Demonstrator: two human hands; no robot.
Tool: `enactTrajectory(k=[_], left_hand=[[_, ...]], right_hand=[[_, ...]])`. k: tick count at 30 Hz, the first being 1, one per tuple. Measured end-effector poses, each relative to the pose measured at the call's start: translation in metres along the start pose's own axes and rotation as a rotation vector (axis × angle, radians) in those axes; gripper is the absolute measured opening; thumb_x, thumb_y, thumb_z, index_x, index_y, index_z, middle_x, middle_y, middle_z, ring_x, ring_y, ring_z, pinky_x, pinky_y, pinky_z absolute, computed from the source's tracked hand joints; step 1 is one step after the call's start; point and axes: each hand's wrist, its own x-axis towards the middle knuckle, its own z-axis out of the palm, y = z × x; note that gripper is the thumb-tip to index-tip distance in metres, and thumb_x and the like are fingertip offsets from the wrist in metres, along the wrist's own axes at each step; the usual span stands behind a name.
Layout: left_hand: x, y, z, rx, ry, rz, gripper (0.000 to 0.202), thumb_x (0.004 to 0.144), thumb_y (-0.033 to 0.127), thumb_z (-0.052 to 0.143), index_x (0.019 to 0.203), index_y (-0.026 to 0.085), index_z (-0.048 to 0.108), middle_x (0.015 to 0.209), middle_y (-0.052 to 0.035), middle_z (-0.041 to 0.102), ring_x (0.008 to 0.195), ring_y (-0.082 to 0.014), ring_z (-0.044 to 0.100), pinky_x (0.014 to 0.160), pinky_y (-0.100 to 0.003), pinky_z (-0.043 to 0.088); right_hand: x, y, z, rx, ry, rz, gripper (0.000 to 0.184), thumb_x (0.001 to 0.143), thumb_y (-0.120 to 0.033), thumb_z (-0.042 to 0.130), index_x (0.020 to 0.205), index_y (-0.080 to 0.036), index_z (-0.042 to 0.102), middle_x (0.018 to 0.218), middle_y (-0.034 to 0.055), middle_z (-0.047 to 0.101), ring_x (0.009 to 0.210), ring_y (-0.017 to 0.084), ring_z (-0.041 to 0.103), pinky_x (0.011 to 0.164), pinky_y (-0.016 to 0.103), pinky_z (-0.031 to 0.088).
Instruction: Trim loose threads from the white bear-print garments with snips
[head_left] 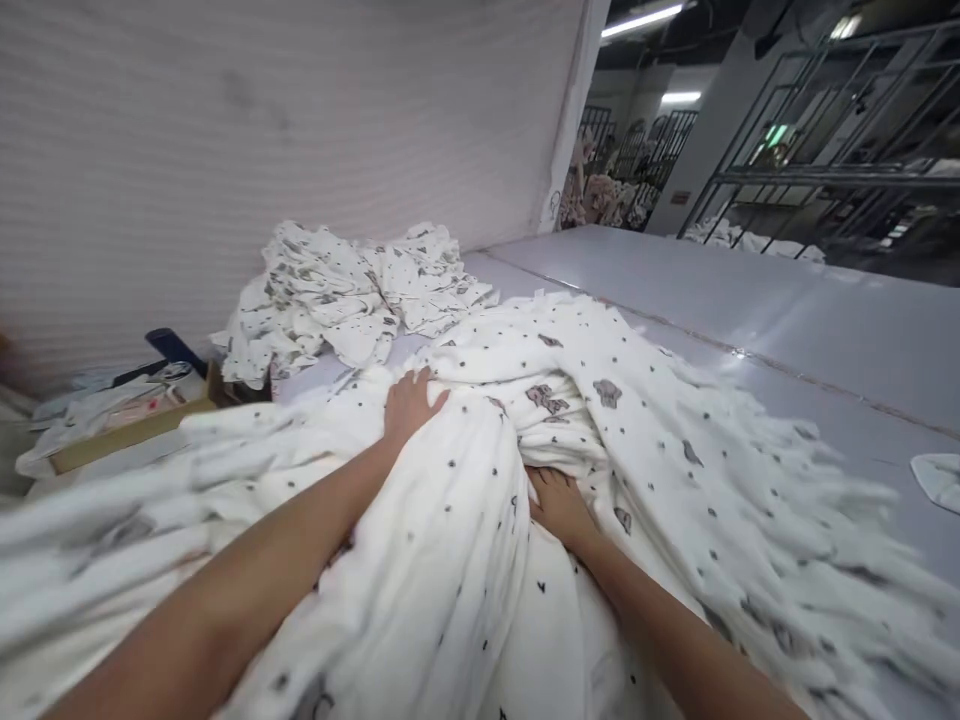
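- A fold of white printed cloth (457,540) rises between the left hand (411,405) and right hand (559,505)
- A crumpled cloth pile (352,290) and pale wall (262,130) block the far left
- Grey surface (795,320) gives passage on the right

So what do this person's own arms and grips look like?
Both are bare. The bare left forearm and bare right forearm show no sleeve, watch or band, and the ungloved left grip and ungloved right grip are human hands with no rings visible.

No readable text, pillar sign (679,197) too small
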Motion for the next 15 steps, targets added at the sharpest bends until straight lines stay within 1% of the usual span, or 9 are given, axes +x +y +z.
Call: enactTrajectory(k=[1, 2, 4, 6, 8, 10, 12, 13, 15], left_hand=[[0.003, 0.0, 0.032, -0.001, 0.018, 0.0, 0.037, 0.088, 0.034, 0.054, 0.121, 0.017, 0.049, 0.128, -0.0111, 0.047, 0.113, -0.0265, 0.049, 0.094, -0.049, 0.041], [0.007, -0.002, 0.056, -0.002, 0.039, -0.001, 0.039, 0.088, 0.034, 0.053, 0.123, 0.017, 0.047, 0.132, -0.0114, 0.044, 0.117, -0.028, 0.045, 0.097, -0.051, 0.038], [0.017, -0.01, 0.083, -0.006, 0.08, 0.0, 0.042, 0.089, 0.034, 0.051, 0.126, 0.017, 0.044, 0.136, -0.0115, 0.039, 0.122, -0.0302, 0.04, 0.1, -0.053, 0.034], [0.027, -0.02, 0.091, -0.012, 0.11, 0.002, 0.042, 0.089, 0.034, 0.051, 0.127, 0.016, 0.043, 0.136, -0.0115, 0.039, 0.123, -0.0311, 0.039, 0.1, -0.054, 0.033], [0.034, -0.029, 0.092, -0.02, 0.129, 0.008, 0.041, 0.089, 0.032, 0.051, 0.127, 0.016, 0.044, 0.135, -0.0112, 0.04, 0.122, -0.0307, 0.04, 0.099, -0.053, 0.034], [0.036, -0.035, 0.093, -0.03, 0.139, 0.015, 0.04, 0.089, 0.031, 0.052, 0.126, 0.017, 0.045, 0.135, -0.011, 0.04, 0.121, -0.0302, 0.041, 0.098, -0.052, 0.035], [0.037, -0.04, 0.095, -0.041, 0.14, 0.023, 0.039, 0.089, 0.031, 0.052, 0.125, 0.017, 0.045, 0.134, -0.0108, 0.041, 0.12, -0.03, 0.042, 0.098, -0.052, 0.036], [0.036, -0.042, 0.095, -0.048, 0.136, 0.027, 0.039, 0.089, 0.03, 0.052, 0.125, 0.017, 0.046, 0.134, -0.0106, 0.041, 0.12, -0.0299, 0.042, 0.098, -0.052, 0.037], [0.034, -0.045, 0.093, -0.064, 0.117, 0.036, 0.037, 0.089, 0.03, 0.052, 0.123, 0.017, 0.047, 0.133, -0.0101, 0.043, 0.118, -0.0293, 0.044, 0.097, -0.05, 0.038]], right_hand=[[0.011, 0.017, 0.008, -0.015, 0.006, 0.007, 0.036, 0.087, -0.033, 0.055, 0.12, -0.019, 0.052, 0.123, 0.0078, 0.054, 0.107, 0.023, 0.054, 0.089, 0.048, 0.043], [0.021, 0.031, 0.014, -0.022, 0.011, 0.012, 0.036, 0.087, -0.033, 0.055, 0.12, -0.019, 0.051, 0.122, 0.0077, 0.054, 0.106, 0.023, 0.055, 0.088, 0.048, 0.043], [0.034, 0.042, 0.019, -0.021, 0.016, 0.01, 0.037, 0.087, -0.033, 0.055, 0.12, -0.019, 0.051, 0.12, 0.0074, 0.055, 0.104, 0.023, 0.056, 0.087, 0.047, 0.044], [0.036, 0.034, 0.017, -0.009, 0.028, -0.001, 0.037, 0.087, -0.034, 0.054, 0.122, -0.02, 0.05, 0.123, 0.0077, 0.054, 0.106, 0.023, 0.054, 0.089, 0.048, 0.042], [0.029, 0.012, 0.016, 0.003, 0.045, -0.031, 0.041, 0.087, -0.035, 0.054, 0.125, -0.021, 0.048, 0.132, 0.0086, 0.047, 0.116, 0.026, 0.048, 0.096, 0.052, 0.035], [0.013, -0.012, 0.019, 0.014, 0.045, -0.104, 0.05, 0.085, -0.038, 0.056, 0.13, -0.021, 0.044, 0.142, 0.0092, 0.035, 0.127, 0.031, 0.035, 0.101, 0.057, 0.024], [-0.004, -0.025, 0.026, 0.014, 0.038, -0.183, 0.051, 0.085, -0.038, 0.056, 0.131, -0.023, 0.043, 0.148, 0.0069, 0.026, 0.134, 0.032, 0.021, 0.104, 0.059, 0.016], [-0.01, -0.023, 0.028, 0.009, 0.035, -0.206, 0.049, 0.085, -0.036, 0.057, 0.131, -0.024, 0.043, 0.148, 0.0062, 0.026, 0.135, 0.032, 0.019, 0.104, 0.06, 0.015], [-0.018, 0.0, 0.028, -0.01, 0.029, -0.216, 0.042, 0.086, -0.026, 0.056, 0.127, -0.023, 0.048, 0.144, 0.0059, 0.035, 0.133, 0.029, 0.026, 0.103, 0.057, 0.023]])
